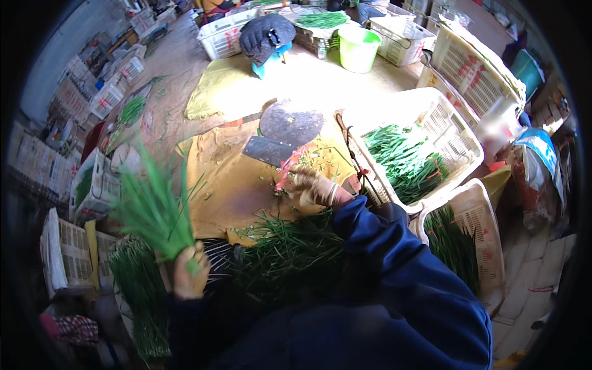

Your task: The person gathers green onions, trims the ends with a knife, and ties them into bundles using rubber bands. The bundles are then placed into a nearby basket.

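My left hand (190, 273) grips a bunch of long green leaves like garlic chives (155, 208), which fans upward and is blurred. My right hand (311, 187), in a pale glove, is over the yellow-brown cloth (222, 185). Its fingers are at pink plastic strips (287, 167); blur hides whether they pinch one. Just beyond the strips lies a dark flat blade, like a cleaver (268, 150). Behind it is a round dark board (291, 121), with small green clippings scattered around. A heap of loose leaves (291, 254) covers my lap.
To my right, a white plastic crate (462, 134) holds leaf bundles (407, 162), with another crate (492, 259) nearer. More leaves (141, 296) stand at my left. Ahead are a dark jacket (268, 37) on a stool and a green bucket (358, 48). People sit at the back.
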`<move>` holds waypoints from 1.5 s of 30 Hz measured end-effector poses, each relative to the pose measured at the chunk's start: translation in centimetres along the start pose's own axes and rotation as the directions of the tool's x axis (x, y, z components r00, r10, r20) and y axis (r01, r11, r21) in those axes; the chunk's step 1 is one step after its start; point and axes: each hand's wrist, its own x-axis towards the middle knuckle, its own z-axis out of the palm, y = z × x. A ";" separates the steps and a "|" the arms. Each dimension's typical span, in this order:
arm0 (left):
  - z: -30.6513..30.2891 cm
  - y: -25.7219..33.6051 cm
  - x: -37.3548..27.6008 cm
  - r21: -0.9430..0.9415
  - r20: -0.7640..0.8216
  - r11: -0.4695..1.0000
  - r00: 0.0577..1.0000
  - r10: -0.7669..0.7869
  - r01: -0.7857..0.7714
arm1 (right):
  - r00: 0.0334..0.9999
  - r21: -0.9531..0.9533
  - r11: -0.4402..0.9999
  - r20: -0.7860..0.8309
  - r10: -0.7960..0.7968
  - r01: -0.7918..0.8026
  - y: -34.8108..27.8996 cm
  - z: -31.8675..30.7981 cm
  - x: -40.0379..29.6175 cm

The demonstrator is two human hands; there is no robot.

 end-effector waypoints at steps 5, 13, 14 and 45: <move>-3.8 -6.6 8.5 -0.246 -0.039 0.918 0.943 -0.330 0.311 | 0.946 -0.969 0.016 -0.245 -0.213 -0.247 -2.2 -3.3 -0.3; -6.8 -12.3 8.2 -0.114 -0.088 0.928 0.927 -0.364 0.354 | 0.908 -0.976 0.092 -0.220 -0.357 -0.200 -2.4 -2.0 0.6; -6.0 -12.2 8.5 -0.065 -0.088 0.954 0.950 -0.299 0.294 | 0.907 -0.976 -0.022 -0.193 -0.374 -0.216 -2.1 -2.2 0.6; -4.0 -10.7 9.1 -0.396 0.184 0.885 0.965 -0.184 0.245 | 0.685 -0.557 0.560 -0.022 0.728 -0.613 6.7 8.8 2.0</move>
